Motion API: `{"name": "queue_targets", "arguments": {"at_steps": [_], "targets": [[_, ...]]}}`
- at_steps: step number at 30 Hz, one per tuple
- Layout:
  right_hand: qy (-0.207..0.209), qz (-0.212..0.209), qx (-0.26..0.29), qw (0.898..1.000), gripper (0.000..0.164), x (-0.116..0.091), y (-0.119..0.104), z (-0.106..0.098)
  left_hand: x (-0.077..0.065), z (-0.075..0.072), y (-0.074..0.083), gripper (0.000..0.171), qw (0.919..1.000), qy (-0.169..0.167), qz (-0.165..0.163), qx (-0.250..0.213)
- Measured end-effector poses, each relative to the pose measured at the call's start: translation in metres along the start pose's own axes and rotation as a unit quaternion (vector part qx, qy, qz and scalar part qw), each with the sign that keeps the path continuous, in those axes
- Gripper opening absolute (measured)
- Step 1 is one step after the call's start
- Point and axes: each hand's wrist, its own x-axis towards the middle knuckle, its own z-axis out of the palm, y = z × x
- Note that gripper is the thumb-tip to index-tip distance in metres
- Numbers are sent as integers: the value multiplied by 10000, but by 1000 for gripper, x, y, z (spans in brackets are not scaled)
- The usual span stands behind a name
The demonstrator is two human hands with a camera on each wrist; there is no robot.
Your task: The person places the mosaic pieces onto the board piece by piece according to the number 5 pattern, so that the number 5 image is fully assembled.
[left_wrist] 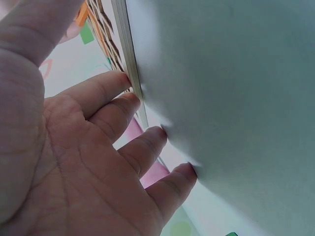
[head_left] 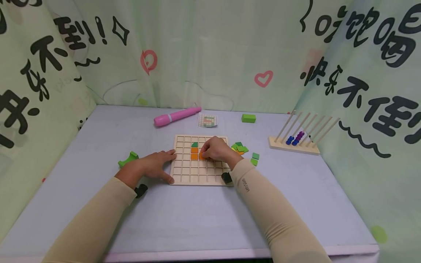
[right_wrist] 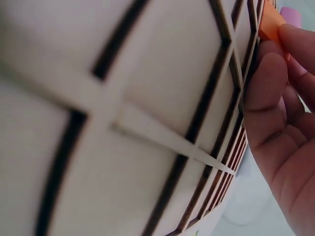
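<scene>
A wooden grid board (head_left: 189,178) lies flat on the table in the head view. My left hand (head_left: 154,165) rests at its left edge, fingers extended, some fingertips touching the board's side in the left wrist view. Over the middle of the grid, my right hand (head_left: 217,149) pinches an orange tile (right_wrist: 270,22) between thumb and fingers; its outer part is hidden by the fingers. Just left of it, two orange tiles (head_left: 194,156) sit in cells, one above the other. A green tile with a rounded corner (head_left: 195,145) is in the cell above them.
Loose green, yellow and orange tiles (head_left: 241,148) lie right of the board. A green arched block (head_left: 129,159) is behind the left hand. Farther back are a pink pen-shaped object (head_left: 177,116), a printed card (head_left: 207,120), a green block (head_left: 248,118) and a peg stand with beads (head_left: 294,147).
</scene>
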Motion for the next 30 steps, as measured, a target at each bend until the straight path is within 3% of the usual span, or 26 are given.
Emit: {"name": "queue_targets", "arguments": {"at_steps": [6,11,21,26,30], "targets": [[102,-118,-753,9970,7,0,-4,2,1,0,1,104,10000,-1,-52,-30],[77,-77,-909,9958,8,-2,-7,3,0,0,1,105,9999,-10,-55,-95],[156,-70,-645,9978,15,-11,-4,1,-1,0,3,103,10000,-3,-35,-76],[446,-140,-360,9983,20,-18,13,-10,-1,1,4,104,9999,26,-91,-70],[755,112,90,9970,23,-26,29,-25,-1,1,4,104,9999,41,-92,-49]]}}
